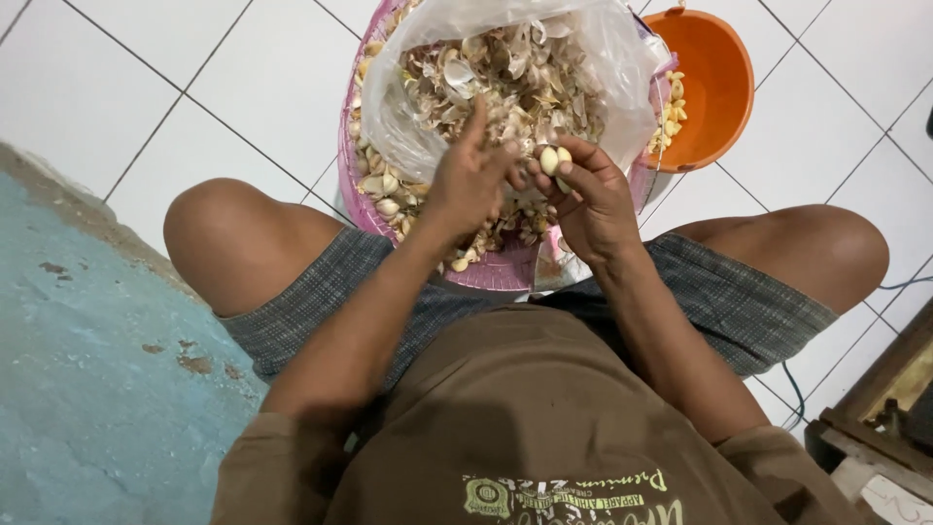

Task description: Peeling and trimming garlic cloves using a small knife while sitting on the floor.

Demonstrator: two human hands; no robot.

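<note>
I am pinching a peeled garlic clove [554, 160] in my right hand [593, 199], my half-open left hand [466, 180] picking skins over the pink basket [348, 185].

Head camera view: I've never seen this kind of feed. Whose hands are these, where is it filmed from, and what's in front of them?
One camera, worn on a seated person's head, looks down past their knees at a white tiled floor. The right hand pinches pale peeled garlic cloves; the left hand is open, fingers beside them. Below is a pink round plastic basket with a clear plastic bag of papery garlic skins. An orange plastic bucket beside it holds peeled cloves.
</note>
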